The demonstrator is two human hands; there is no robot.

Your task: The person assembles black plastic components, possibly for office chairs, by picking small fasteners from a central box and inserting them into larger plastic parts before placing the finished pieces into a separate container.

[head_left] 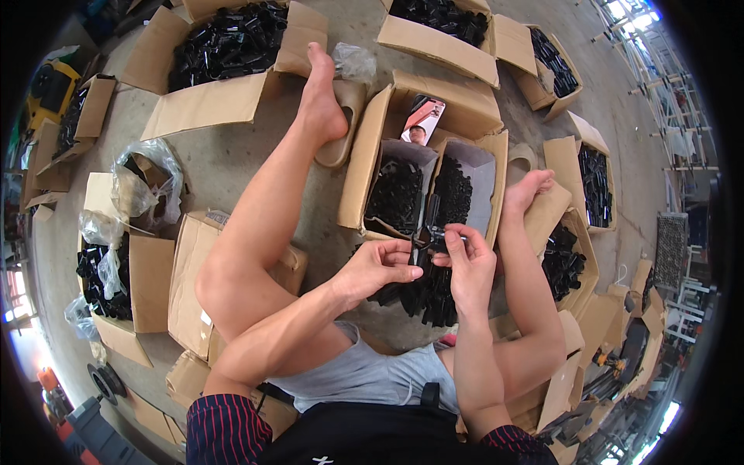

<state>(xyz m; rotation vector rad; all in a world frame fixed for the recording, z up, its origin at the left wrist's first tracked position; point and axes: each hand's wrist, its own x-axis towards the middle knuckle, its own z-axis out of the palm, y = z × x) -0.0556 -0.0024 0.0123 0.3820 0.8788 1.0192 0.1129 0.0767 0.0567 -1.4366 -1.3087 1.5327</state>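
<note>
Both hands meet over the near edge of an open cardboard box (350, 186). My left hand (373, 270) is closed, thumb and fingers pinching a slim black part (432, 211) near its lower end. From the other side my right hand (470, 262) grips the black pieces where they join, its fingers curled. Their exact kind is hard to make out. Inside the box, two grey-lined compartments hold small black pieces (397, 190) on the left and finer black pieces (453, 186) on the right. Below the hands lies a pile of long black parts (430, 298).
A phone (423, 120) with a lit screen leans in the box's far end. Boxes of black parts stand around: a large one (205, 105) far left, others (442, 50) at the back and right. Plastic bags (132, 194) lie on the left. My bare legs flank the central box.
</note>
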